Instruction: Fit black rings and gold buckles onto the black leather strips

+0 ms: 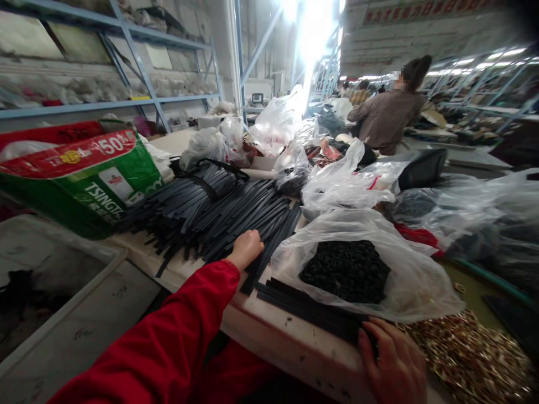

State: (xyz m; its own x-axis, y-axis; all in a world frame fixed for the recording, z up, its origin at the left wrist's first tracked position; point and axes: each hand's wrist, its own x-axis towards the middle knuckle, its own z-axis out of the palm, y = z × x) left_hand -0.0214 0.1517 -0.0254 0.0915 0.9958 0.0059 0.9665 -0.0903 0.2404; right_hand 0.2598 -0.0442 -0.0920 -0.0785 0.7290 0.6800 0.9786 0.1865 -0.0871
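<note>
A wide pile of flat black strips [236, 210] lies across the table. My left hand [247, 248], in a red sleeve, is closed in a fist over the right side of this pile; its fingers hide whatever is inside. Along the table's front edge lies a smaller row of black strips [311, 308]. My right hand [393, 359] has its thumb and fingers closed round the right end of that row. Just behind the row sits an open clear plastic bag [415, 275] with many small black pieces [347, 272] in it.
Many small gold-coloured metal pieces [475, 350] lie at the right. To the left are a green and red bag [96, 185] and a white bin [113, 261]. More plastic bags [349, 182] crowd the back. A person [385, 118] stands beyond, near blue shelving [138, 67].
</note>
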